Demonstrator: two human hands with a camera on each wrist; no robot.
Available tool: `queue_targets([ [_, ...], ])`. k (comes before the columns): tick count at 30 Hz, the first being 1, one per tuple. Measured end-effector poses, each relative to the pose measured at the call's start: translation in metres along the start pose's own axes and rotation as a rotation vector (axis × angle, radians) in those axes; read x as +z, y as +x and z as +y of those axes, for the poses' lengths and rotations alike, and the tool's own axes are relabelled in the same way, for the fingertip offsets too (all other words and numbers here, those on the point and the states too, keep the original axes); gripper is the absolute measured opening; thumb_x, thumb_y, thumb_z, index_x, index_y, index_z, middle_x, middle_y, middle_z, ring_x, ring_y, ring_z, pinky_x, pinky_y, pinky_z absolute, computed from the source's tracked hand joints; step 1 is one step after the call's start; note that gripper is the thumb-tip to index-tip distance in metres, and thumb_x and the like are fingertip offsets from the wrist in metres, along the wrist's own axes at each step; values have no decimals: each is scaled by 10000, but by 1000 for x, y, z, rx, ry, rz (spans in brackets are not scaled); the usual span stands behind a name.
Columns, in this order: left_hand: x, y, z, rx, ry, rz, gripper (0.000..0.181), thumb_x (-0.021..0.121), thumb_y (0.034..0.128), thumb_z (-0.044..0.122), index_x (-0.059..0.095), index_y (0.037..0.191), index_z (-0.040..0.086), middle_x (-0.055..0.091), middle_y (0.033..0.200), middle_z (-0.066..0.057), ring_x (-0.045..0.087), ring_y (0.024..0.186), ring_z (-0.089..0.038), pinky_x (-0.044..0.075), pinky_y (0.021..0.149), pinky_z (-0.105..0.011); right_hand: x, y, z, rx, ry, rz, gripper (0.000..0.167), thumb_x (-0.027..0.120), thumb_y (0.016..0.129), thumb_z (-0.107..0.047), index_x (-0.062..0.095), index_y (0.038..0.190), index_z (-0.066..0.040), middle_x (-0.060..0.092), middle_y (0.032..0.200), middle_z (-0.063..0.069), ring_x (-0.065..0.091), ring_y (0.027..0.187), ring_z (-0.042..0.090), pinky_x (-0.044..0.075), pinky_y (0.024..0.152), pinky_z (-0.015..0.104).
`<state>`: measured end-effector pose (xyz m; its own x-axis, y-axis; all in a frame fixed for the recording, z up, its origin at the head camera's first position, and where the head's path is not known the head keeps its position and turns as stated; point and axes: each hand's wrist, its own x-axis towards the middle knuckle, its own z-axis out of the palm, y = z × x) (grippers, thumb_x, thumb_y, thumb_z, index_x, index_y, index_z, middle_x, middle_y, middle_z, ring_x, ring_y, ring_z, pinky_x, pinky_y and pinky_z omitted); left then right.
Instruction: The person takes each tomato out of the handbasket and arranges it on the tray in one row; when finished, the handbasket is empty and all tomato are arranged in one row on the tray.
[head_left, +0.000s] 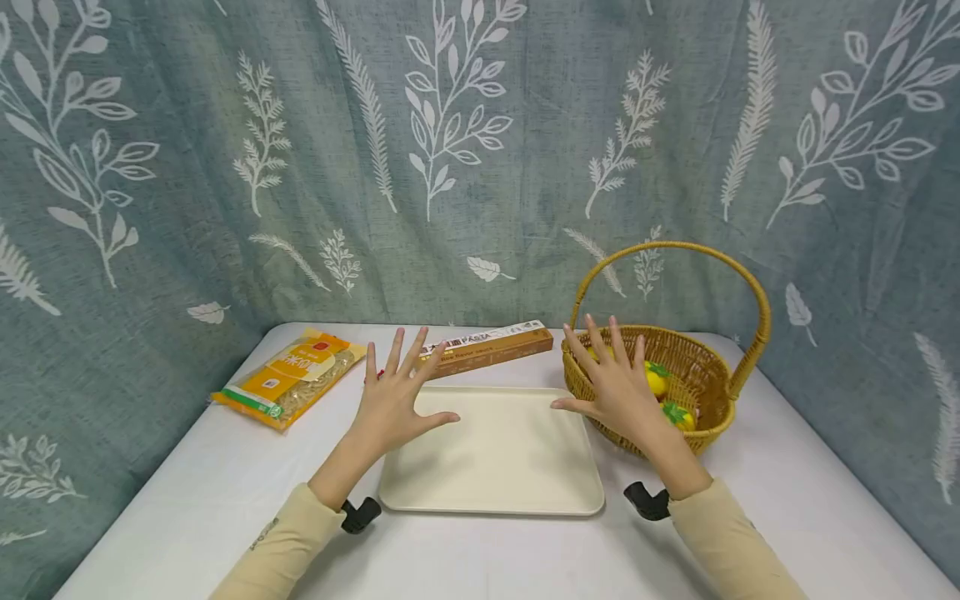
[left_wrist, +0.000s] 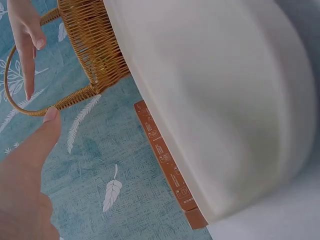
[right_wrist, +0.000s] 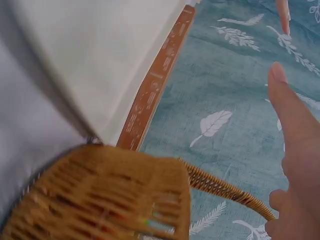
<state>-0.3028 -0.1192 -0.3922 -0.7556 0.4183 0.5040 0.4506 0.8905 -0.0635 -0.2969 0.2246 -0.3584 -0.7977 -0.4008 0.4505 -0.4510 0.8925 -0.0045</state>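
In the head view, the left hand (head_left: pixel 393 408) and right hand (head_left: pixel 618 387) hold their fingers spread wide, the cream rectangular tray (head_left: pixel 495 450) lying between them and the golden-brown wicker basket (head_left: pixel 701 367) near the right. In the left wrist view, a slim brown cardboard box (left_wrist: pixel 167 162) lies beyond the tray. In the right wrist view, the basket stands beside that hand.

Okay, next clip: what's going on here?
A person's left hand and right hand are raised over a white table, spread open and holding nothing. A cream tray lies below, between them, with a pasta box behind it. An orange bag lies to the left; a wicker basket holding yellow items stands to the right.
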Motion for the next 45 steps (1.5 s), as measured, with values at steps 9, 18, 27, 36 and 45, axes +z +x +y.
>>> queue_targets([
  [9,-1,-13,-12,-14,-90,-71,1083,537,747,804,103,1567,245,-70,1618,15,-115,1461,-252,-99,1108,-634,-10,2,24,-38,-28,-1,1045,715,770,-593,150,1564,-214,72,1600,173,-55,1447,394,-18,1076,713],
  [18,-6,-35,-19,-9,-228,-151,1193,670,718,721,-23,1560,238,-69,1616,-1,-87,1464,-264,-156,1110,-589,-25,9,54,-90,48,-114,1014,724,805,-519,130,1565,-207,100,1588,203,-49,1448,391,-8,1090,695],
  [27,-4,-64,-22,-16,-386,-246,1296,742,657,691,31,1555,84,-17,1616,-57,-39,1465,-298,-72,1111,-642,-32,17,77,-133,117,-257,938,743,826,-418,196,1555,-196,146,1573,227,26,1429,463,0,1106,672],
  [36,-2,-81,-29,-34,-574,-402,1360,793,613,650,44,1530,-18,19,1597,-169,37,1453,-366,11,1139,-610,-30,34,93,-153,179,-389,905,737,842,-370,223,1545,-125,146,1574,229,67,1426,463,83,1109,665],
  [45,4,-87,-39,-136,-749,-484,1279,879,622,465,117,1530,-14,143,1569,-226,161,1426,-404,203,1137,-541,-20,53,108,-142,217,-452,833,763,828,-294,332,1498,-49,275,1528,241,231,1386,460,322,1039,638],
])
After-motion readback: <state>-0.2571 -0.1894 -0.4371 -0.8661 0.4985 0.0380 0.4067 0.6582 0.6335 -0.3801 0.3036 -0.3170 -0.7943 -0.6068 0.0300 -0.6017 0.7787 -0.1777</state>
